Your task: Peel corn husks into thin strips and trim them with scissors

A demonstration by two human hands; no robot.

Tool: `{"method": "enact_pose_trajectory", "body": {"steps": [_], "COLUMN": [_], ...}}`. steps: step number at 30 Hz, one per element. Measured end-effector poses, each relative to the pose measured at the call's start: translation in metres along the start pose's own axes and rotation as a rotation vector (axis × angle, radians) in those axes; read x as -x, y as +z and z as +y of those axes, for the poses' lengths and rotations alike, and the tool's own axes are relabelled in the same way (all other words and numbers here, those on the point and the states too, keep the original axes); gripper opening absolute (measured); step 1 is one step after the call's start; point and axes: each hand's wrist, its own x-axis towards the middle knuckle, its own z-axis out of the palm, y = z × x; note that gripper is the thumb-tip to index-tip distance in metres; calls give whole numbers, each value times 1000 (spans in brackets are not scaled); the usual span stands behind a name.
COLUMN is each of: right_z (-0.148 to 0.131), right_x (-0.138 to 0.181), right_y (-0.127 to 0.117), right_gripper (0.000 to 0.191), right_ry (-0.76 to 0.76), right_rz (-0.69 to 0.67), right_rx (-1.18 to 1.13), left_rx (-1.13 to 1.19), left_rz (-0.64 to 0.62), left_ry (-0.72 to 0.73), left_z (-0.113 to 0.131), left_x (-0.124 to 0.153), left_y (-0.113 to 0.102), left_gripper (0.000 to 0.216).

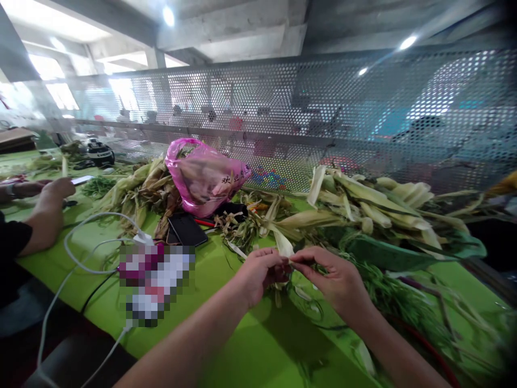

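Near the middle of the head view, a pale strip of corn husk (284,244) rises between my two hands. My left hand (264,272) is closed, its thumb and fingers pinching the strip's lower end. My right hand (329,272) meets it from the other side, thumb and forefinger pressed together at the same spot. Just what the fingertips do there is too small to make out. Shredded bits hang below my left hand. Beside my right hand lie green leafy sprigs (388,296) and loose husk strips on the green tabletop (226,334).
A green basket (420,256) heaped with corn husks (375,199) stands at right. Behind my hands sit a pink plastic bag (205,178), a phone (188,230) and another husk pile (139,188). White cables (76,269) cross the left side, near another person's arm (44,215). A perforated metal screen (258,102) closes the back.
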Motion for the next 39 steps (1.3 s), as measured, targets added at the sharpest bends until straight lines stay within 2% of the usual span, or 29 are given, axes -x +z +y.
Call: {"method": "enact_pose_trajectory", "body": {"steps": [5, 12, 18, 22, 27, 30, 35, 39], "right_z": [4, -1, -7, -1, 4, 4, 4, 1], "right_x": [0, 1, -2, 0, 1, 1, 1, 1], "right_y": [2, 6, 6, 7, 6, 5, 7, 9], "right_gripper": [14, 14, 13, 11, 10, 12, 12, 15], "right_ry": [48, 228, 256, 208, 65, 69, 167, 304], "right_rz": [16, 82, 68, 40, 22, 14, 9, 44], "right_rx": [-11, -98, -206, -226, -77, -32, -39, -152], "left_rx": [-28, -66, -213, -197, -102, -79, -175, -325], "left_rz": [10, -10, -21, 52, 130, 134, 89, 41], "left_ry": [26, 101, 135, 80, -30, -51, 40, 146], "left_z": [1, 1, 0, -4, -4, -3, -3, 0], "left_x": [0, 3, 2, -2, -2, -1, 0, 2], "left_y": [1, 2, 4, 3, 4, 5, 4, 6], "left_gripper": [23, 24, 21, 18, 25, 22, 12, 7]}}
